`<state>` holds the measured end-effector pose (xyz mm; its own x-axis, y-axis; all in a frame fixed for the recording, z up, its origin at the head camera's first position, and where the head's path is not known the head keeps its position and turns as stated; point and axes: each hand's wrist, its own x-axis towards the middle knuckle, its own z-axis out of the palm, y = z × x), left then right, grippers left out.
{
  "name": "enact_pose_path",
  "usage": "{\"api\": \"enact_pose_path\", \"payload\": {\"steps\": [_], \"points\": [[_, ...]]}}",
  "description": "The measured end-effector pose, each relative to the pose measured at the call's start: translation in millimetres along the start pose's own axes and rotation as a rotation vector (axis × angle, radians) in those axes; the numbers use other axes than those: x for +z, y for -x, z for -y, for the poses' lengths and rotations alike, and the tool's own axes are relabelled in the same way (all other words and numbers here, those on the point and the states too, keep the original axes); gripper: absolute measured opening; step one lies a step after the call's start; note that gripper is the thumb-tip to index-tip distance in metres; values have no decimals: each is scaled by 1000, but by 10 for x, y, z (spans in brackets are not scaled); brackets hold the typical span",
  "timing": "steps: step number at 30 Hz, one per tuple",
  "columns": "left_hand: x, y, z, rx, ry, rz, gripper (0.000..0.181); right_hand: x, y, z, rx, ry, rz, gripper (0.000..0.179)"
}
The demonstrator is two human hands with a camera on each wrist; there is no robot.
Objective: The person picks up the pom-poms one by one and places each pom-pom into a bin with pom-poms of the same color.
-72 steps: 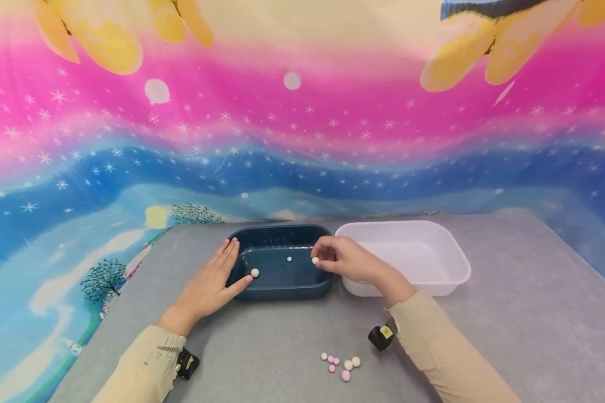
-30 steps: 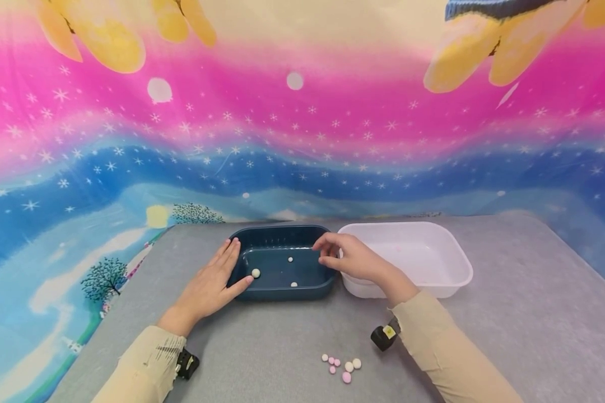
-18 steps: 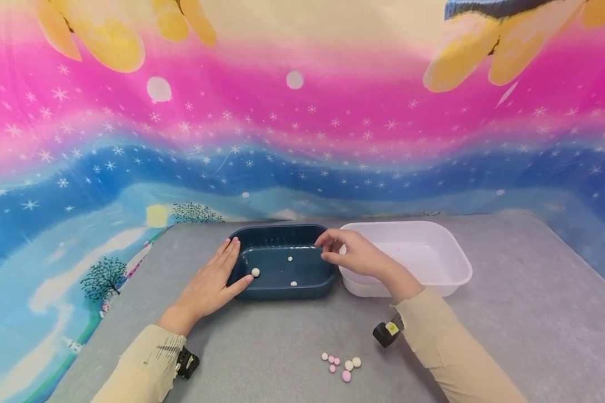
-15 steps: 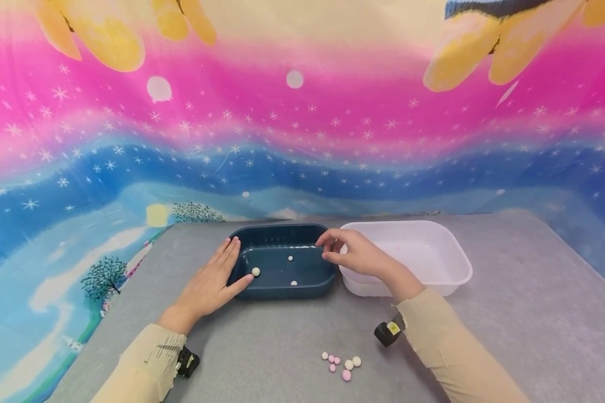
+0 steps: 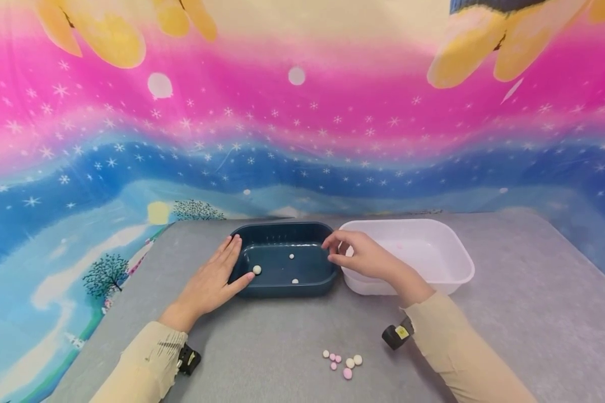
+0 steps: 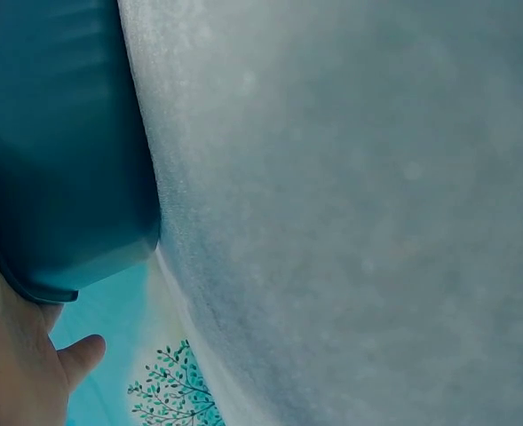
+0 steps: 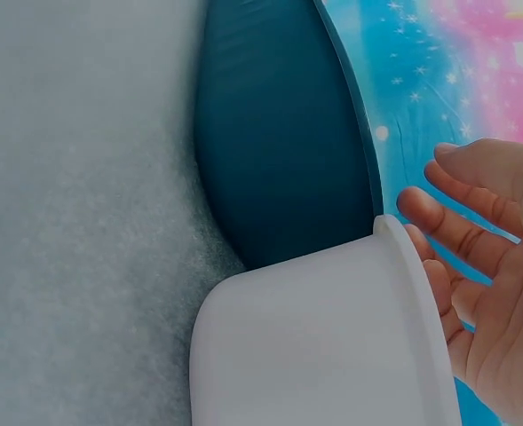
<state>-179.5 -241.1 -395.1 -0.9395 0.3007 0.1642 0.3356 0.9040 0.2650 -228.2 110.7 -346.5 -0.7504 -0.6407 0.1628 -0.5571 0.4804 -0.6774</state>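
My left hand [image 5: 209, 282] rests with extended fingers along the left end of a dark blue rectangular tub [image 5: 282, 291], thumb at its front rim. In the left wrist view, part of that hand [image 6: 17, 364] shows beside the tub's wall. Three cream-white balls lie inside: a larger ball [image 5: 257, 270] near my thumb, a small ball [image 5: 291, 256] mid-floor, and another ball [image 5: 295, 281] partly hidden by the front wall. Over the spot where the tubs meet hovers my right hand [image 5: 365, 258], fingers loosely bent. The right wrist view shows the right hand [image 7: 496, 257] with nothing between thumb and fingers.
A white tub [image 5: 408, 289] stands against the dark one's right end; a faint pinkish spot [image 5: 400, 246] shows inside. Nearer on the grey table [image 5: 262, 347], several pink balls [image 5: 348, 373] and cream balls [image 5: 358, 360] lie clustered. A patterned cloth [image 5: 302, 140] hangs behind.
My right hand has let go of a small white ball, which now lies near the dark tub's front wall. That hand has since drifted slightly right. The left hand stays put.
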Motion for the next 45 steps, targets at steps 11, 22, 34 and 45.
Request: {"api": "enact_pose_path", "payload": {"steps": [11,22,34,45], "points": [[2,-11,-1,-1,-5,4,88,32,112,51,-35,-2,-4,19],[-5,5,20,7,-2,-4,89,56,217,168,-76,17,23,20],[-8,-12,0,3,-10,4,90,110,357,189,-92,-2,54,16],[2,-8,1,-2,-7,4,89,196,424,235,-127,38,82,17]]}}
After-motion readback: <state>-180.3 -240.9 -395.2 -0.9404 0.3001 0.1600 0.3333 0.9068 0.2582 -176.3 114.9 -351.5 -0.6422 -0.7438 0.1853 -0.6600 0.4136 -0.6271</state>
